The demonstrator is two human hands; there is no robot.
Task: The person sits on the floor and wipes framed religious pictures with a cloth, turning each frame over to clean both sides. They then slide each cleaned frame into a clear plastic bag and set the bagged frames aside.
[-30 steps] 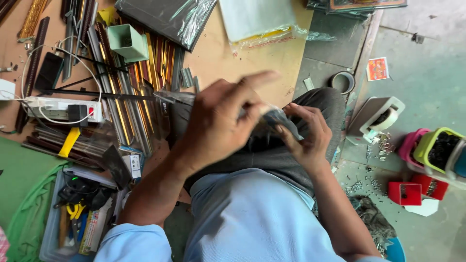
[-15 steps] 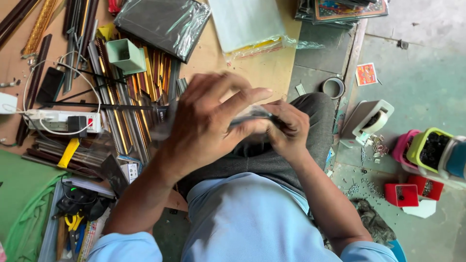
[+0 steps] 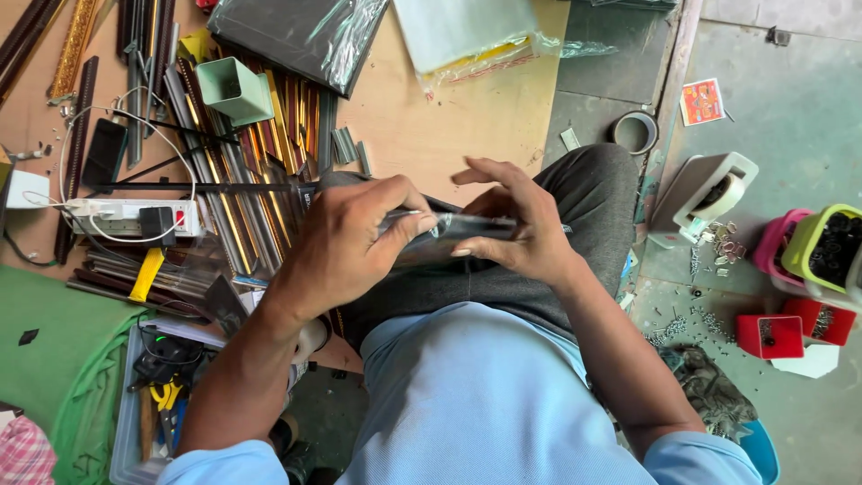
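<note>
Fingers point(image 3: 409, 220) of my left hand point(image 3: 346, 247) pinch a dark strip point(image 3: 467, 229) over my lap.
My right hand point(image 3: 525, 229) cups its other end, fingers half open, mouldings point(image 3: 233, 180) beside.

Gold-and-brown striped wooden frame mouldings point(image 3: 269, 153) lay beside a mint-green square plastic cup point(image 3: 233, 90), a white power strip point(image 3: 126, 218), and small red plastic boxes point(image 3: 770, 336).
</note>
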